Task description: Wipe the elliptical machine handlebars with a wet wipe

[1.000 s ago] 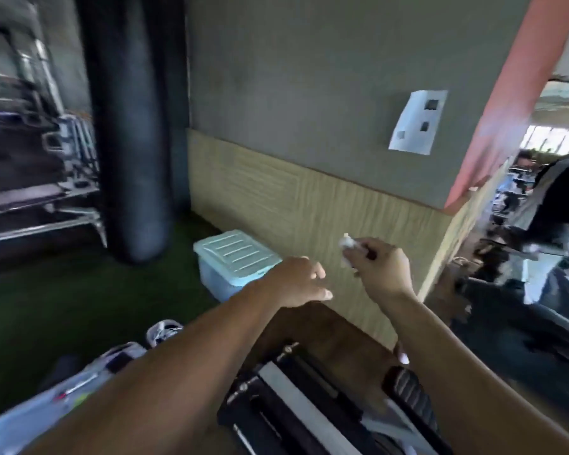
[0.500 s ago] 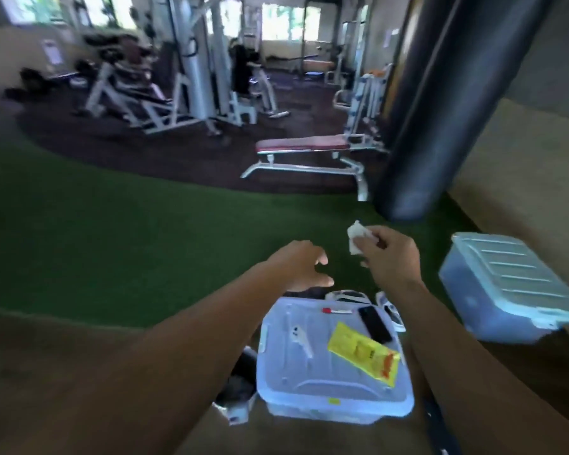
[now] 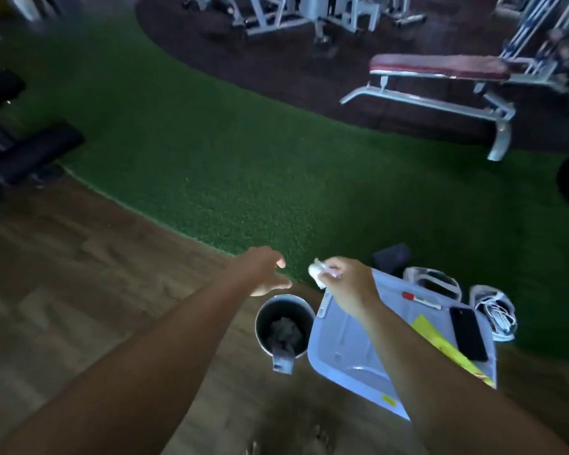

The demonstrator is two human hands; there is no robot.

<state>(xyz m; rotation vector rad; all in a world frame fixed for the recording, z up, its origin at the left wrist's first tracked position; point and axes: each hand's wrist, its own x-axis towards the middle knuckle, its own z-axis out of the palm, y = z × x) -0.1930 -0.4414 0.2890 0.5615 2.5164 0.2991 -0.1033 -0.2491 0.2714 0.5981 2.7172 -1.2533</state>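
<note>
My right hand (image 3: 347, 284) pinches a crumpled white wet wipe (image 3: 317, 274) above the near corner of a pale blue storage box lid (image 3: 345, 343). My left hand (image 3: 263, 272) is stretched out beside it with loose fingers, holding nothing, just above a small metal bin (image 3: 284, 326) that has crumpled wipes inside. The elliptical machine and its handlebars are out of view.
On the box lid lie a yellow packet (image 3: 447, 349), a black phone (image 3: 467, 333) and a red-capped marker (image 3: 421, 300). White shoes (image 3: 493, 310) stand on the green turf (image 3: 243, 159) behind. A weight bench (image 3: 440, 80) and dark equipment (image 3: 10, 142) stand farther off on either side.
My view has swung left and down from the wall to the floor; the metal bin has come into sight under my hands. The right hand has kept hold of the wipe.
</note>
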